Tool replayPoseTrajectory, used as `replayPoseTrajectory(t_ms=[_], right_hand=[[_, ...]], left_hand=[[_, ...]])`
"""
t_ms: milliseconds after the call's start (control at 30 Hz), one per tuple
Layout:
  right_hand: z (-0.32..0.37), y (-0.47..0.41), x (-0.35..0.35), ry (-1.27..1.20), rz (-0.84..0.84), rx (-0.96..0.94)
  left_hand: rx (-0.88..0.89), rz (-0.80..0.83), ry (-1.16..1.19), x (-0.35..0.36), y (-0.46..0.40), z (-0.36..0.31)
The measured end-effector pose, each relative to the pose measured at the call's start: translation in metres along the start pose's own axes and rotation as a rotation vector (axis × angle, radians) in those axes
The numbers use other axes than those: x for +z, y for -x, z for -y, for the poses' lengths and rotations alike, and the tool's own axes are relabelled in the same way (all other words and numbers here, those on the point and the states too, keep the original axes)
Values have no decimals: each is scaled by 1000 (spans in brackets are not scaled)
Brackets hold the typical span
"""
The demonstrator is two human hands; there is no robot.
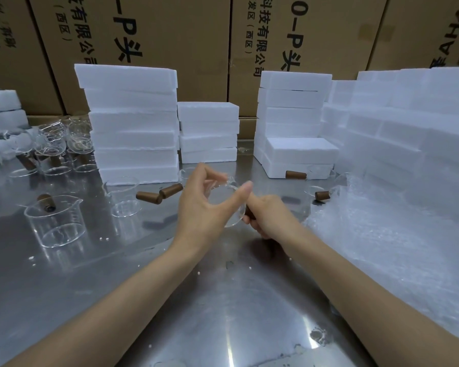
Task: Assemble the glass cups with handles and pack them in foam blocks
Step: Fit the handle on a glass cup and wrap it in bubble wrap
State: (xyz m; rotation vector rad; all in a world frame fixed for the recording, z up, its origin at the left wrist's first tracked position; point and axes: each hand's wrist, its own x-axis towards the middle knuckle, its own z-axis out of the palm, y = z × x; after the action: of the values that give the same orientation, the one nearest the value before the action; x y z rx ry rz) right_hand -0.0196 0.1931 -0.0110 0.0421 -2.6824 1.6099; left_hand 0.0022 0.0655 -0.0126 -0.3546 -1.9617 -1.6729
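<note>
**Cup held over table centre, handle at its right**

Steel table [223, 327] nearest, bare forearms coming in from 7 and 5 o'clock. Left hand [204, 205] grips the rim of a glass cup [229, 205], thumb on the near side, fingers curled over the far edge. Cup is tilted, mouth turned toward the camera; spout at about 12 o'clock. Right hand [272, 215] is closed round a brown handle [248, 212] at the cup's 3 o'clock side; handle's long axis runs roughly 3 to 9, butting the glass. Whether it is fully seated cannot be told.

At 9 o'clock, a beaker [55, 221] stands upright with a handle behind it; a second beaker [123, 197] nearer centre. Two loose handles [159, 194] lie just beyond the left hand. Bubble wrap [382, 247] at 3 o'clock. Farther, foam stacks [135, 123] from 11 to 2 o'clock; finished cups [51, 149] at 10. Cartons [170, 35] wall the back.
</note>
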Motion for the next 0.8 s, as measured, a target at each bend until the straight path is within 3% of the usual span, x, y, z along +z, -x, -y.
replayPoseTrajectory(t_ms=[167,467,600,667,800], right_hand=[[0,0,-6,-96,61,52],[-4,-2,-19,-223,233,99],[-4,-1,-22,-272,297,120],[-3,-1,-23,-305,316,147],[-2,1,-22,-313,329,171]], left_hand=[[-92,88,121,-8,-10,-5],[-195,565,278,-39,-29,2],[-164,699,312,-45,-31,1],[-137,718,212,-43,-29,-2],[-95,583,117,-33,-22,-2]])
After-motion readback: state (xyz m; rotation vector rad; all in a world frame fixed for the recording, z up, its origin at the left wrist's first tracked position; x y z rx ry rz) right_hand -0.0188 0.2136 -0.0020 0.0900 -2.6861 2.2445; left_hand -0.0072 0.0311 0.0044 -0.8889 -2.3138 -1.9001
